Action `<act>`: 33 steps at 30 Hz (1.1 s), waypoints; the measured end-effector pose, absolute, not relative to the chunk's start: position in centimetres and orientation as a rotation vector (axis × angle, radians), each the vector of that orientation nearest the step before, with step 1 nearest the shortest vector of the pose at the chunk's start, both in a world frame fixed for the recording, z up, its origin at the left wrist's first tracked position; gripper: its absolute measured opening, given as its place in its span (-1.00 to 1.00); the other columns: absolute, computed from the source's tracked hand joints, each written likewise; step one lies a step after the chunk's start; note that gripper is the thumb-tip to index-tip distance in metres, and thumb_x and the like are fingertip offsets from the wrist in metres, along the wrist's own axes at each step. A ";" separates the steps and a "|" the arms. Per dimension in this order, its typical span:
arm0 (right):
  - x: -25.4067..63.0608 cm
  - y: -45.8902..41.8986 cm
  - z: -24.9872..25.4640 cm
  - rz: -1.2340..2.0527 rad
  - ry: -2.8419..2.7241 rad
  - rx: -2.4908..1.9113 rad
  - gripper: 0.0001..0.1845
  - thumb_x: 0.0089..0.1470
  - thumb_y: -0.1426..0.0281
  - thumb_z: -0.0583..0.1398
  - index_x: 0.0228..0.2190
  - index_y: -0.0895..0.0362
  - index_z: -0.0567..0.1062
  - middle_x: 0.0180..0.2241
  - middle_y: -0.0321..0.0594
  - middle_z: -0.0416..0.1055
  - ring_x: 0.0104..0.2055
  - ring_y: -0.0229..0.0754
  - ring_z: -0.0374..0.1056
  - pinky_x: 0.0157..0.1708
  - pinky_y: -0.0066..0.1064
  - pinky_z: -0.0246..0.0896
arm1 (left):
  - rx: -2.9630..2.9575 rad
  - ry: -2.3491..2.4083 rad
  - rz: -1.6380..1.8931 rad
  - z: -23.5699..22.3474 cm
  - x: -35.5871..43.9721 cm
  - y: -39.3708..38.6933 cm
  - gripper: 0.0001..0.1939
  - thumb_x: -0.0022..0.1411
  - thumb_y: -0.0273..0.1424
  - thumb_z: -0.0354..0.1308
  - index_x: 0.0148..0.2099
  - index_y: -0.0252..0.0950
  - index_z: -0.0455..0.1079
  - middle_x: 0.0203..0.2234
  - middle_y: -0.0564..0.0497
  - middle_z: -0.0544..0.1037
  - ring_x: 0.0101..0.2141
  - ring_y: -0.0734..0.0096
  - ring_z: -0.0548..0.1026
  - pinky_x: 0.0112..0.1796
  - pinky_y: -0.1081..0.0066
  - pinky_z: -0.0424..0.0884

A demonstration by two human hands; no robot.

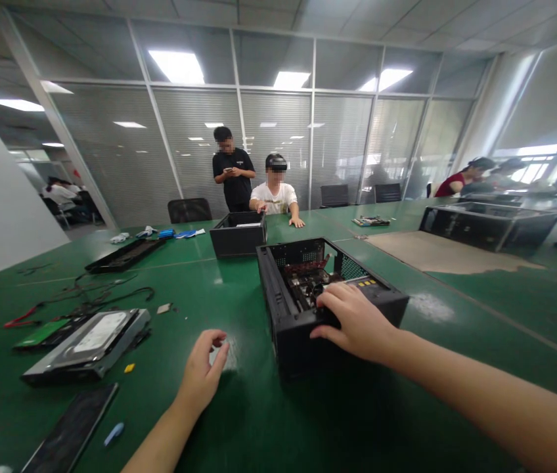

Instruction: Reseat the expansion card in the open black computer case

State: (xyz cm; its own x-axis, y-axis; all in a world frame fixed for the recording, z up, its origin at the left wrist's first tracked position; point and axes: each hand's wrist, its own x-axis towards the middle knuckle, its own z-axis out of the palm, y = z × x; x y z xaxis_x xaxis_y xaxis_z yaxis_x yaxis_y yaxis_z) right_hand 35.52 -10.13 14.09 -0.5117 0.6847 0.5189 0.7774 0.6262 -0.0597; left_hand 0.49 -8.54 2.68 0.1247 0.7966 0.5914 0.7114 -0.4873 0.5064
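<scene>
A black open-topped computer case stands on the green table in front of me, with boards and cables showing inside. My right hand rests on the case's near top edge, its fingers curled over the rim into the inside. My left hand hovers just left of the case above the table, thumb and forefinger bent toward each other in a loose pinch; whether anything small sits between them cannot be made out.
A hard drive in its metal tray lies at the left with loose cables, a dark side panel and a small blue object. Another open case stands farther back before a seated person. A third case sits at the right.
</scene>
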 end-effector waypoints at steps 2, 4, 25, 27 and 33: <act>34.2 -14.2 14.3 -0.241 -2.384 -1.054 -0.56 0.05 0.00 0.28 -0.23 0.10 0.42 -0.23 -0.07 0.41 -0.19 0.03 0.31 -0.20 -0.09 0.28 | 2.275 1.527 1.314 2.7 0.6 -8.8 -0.78 0.35 -0.30 0.01 -0.07 -0.29 0.37 -0.23 -0.07 0.48 -0.22 0.26 0.47 -0.19 0.28 0.43; 33.2 -17.7 14.7 -0.239 -2.424 -0.967 -0.58 0.00 0.01 0.31 -0.28 0.07 0.43 -0.29 -0.10 0.42 -0.28 0.01 0.31 -0.33 -0.12 0.31 | 2.264 1.525 1.321 2.8 0.5 -9.1 -0.78 0.36 -0.29 -0.01 -0.05 -0.28 0.35 -0.22 -0.08 0.48 -0.20 0.24 0.47 -0.17 0.27 0.42; 30.7 6.4 13.7 -0.311 -3.004 -1.748 -0.43 -0.32 0.20 0.48 -0.20 0.14 0.62 -0.21 0.03 0.55 -0.22 0.07 0.50 -0.30 -0.24 0.39 | 2.259 1.199 1.632 3.3 1.9 -11.5 -0.58 0.41 -0.16 -0.18 0.18 -0.16 0.27 0.05 -0.16 0.40 0.07 0.01 0.36 0.05 0.04 0.31; 31.0 7.0 12.4 -0.261 -3.005 -1.749 -0.47 -0.35 0.30 0.49 -0.22 0.13 0.62 -0.23 0.01 0.56 -0.23 0.07 0.51 -0.28 -0.23 0.39 | 2.250 1.168 1.668 3.4 2.4 -11.8 -0.53 0.40 -0.11 -0.20 0.20 -0.15 0.27 0.08 -0.17 0.39 0.09 -0.02 0.36 0.07 0.02 0.29; 31.0 7.4 12.0 -0.270 -2.994 -1.704 -0.70 -0.08 0.60 0.27 -0.23 0.19 0.63 -0.21 0.10 0.56 -0.18 0.12 0.50 -0.24 -0.16 0.37 | 2.312 1.157 1.515 3.0 2.7 -11.4 -0.51 0.42 -0.10 -0.21 0.25 -0.14 0.23 0.12 -0.17 0.37 0.12 -0.01 0.36 0.09 0.05 0.32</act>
State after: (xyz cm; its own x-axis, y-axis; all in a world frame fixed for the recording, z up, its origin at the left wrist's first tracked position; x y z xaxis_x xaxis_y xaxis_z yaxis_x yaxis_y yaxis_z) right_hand 31.02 7.43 11.99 -0.4764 0.8578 -0.1928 0.8095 0.5136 0.2846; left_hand 2.66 -11.41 3.01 0.1948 0.6660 0.7201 0.5197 -0.6927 0.5001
